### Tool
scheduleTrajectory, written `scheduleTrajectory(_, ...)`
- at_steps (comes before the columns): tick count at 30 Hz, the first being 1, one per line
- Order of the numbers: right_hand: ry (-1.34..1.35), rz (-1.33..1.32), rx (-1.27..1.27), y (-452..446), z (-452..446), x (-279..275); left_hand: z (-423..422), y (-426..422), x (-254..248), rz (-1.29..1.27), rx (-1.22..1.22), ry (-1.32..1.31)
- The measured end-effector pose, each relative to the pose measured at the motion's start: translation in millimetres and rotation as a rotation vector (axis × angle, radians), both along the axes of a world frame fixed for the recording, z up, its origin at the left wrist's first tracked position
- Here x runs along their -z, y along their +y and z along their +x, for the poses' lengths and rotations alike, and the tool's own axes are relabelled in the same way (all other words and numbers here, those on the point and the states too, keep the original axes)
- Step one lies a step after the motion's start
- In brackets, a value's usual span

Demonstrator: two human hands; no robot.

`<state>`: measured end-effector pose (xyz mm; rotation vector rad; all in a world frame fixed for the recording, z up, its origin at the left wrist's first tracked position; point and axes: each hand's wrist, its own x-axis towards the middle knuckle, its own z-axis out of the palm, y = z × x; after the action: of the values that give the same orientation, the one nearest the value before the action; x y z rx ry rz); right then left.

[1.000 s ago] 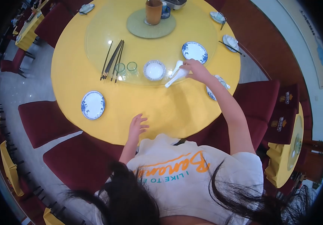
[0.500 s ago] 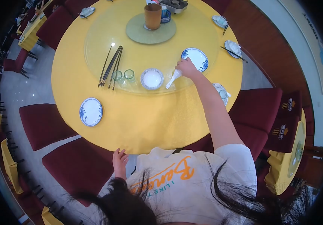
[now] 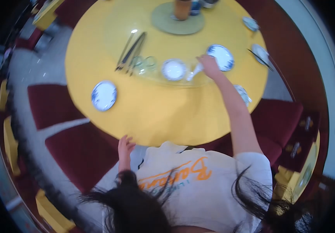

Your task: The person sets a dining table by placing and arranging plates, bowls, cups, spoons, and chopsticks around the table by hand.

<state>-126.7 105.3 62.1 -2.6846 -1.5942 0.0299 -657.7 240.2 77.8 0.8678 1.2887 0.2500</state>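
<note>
My right hand (image 3: 208,64) reaches across the round table. Its fingers are closed at the wide end of a white soup spoon (image 3: 194,72), whose handle points back toward me. Just beyond the hand lies a white plate with blue edging (image 3: 220,58); whether the fingers touch its rim I cannot tell. To the left of the spoon sits a small white bowl (image 3: 174,70). My left hand (image 3: 125,146) hangs at the table's near edge, holding nothing, fingers apart. The picture is blurred by motion.
Dark chopsticks (image 3: 132,50) and two green-tinted glasses (image 3: 149,62) rest on the glass turntable (image 3: 167,46). Another blue-edged plate (image 3: 104,96) lies on the yellow cloth. A brown container (image 3: 182,9) stands at the centre. Maroon chairs (image 3: 82,153) surround the table.
The view has shifted, so the table and its things appear higher and further right. My right hand stays at the spoon, and my left hand remains near the table edge.
</note>
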Motion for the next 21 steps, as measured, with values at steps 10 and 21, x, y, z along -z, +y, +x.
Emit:
scheduleTrajectory(10,0.198,0.358,0.201,-87.6,-134.3,-23.3,33.7,137.6,62.6,0.000,-0.278,-0.050)
scheduleTrajectory(21,0.484,0.442,0.580,-183.5,-237.7,8.3,65.1,189.5,118.9,0.105,-0.340,-0.128)
